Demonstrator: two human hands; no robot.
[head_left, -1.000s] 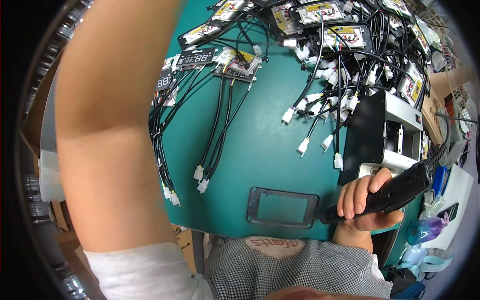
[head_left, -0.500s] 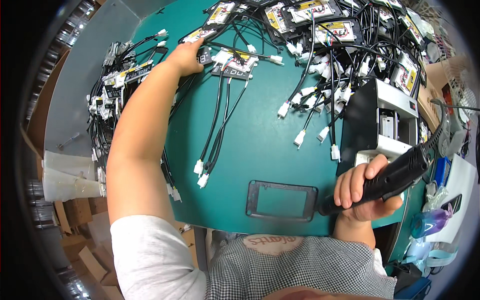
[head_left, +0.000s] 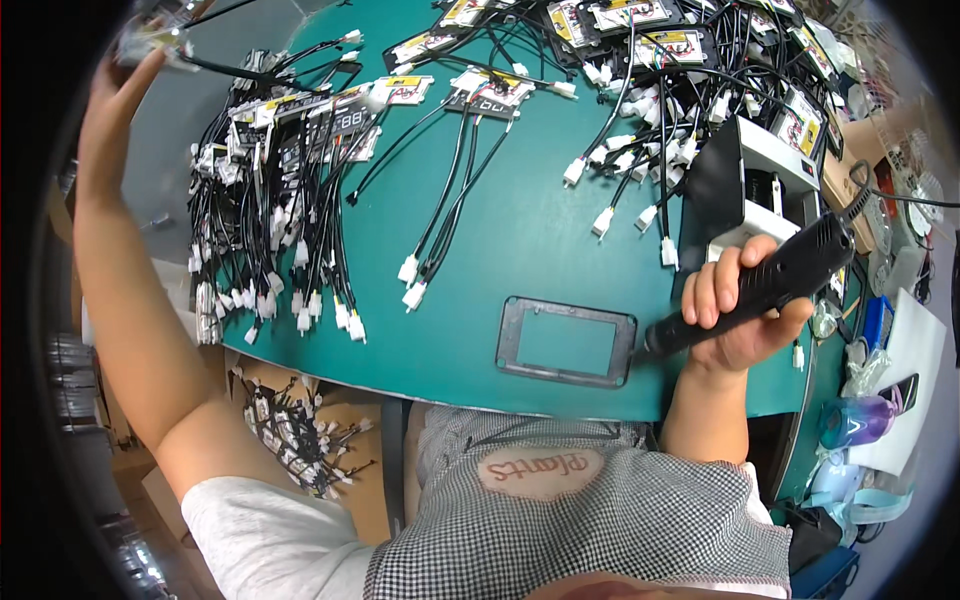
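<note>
My right hand wraps around a black electric screwdriver, whose tip points down-left beside a rectangular black plastic frame lying flat on the table. My left hand is raised at the far upper left, thumb and fingers closing on a blurred whitish thing with black cable by it; its kind is not clear. Between my hands lies a display circuit board with black cables and white plugs. More display boards are heaped at the left, their cables hanging toward me.
Another heap of boards in black housings fills the back right. A black-and-white machine stands before it. A purple-blue bottle is at the right edge. Below the table's left edge, a cardboard box holds several cabled parts.
My left hand has swung from the boards at the back to the far upper left. My right hand still holds the screwdriver near the frame. The view has shifted slightly, showing more of the left heap.
</note>
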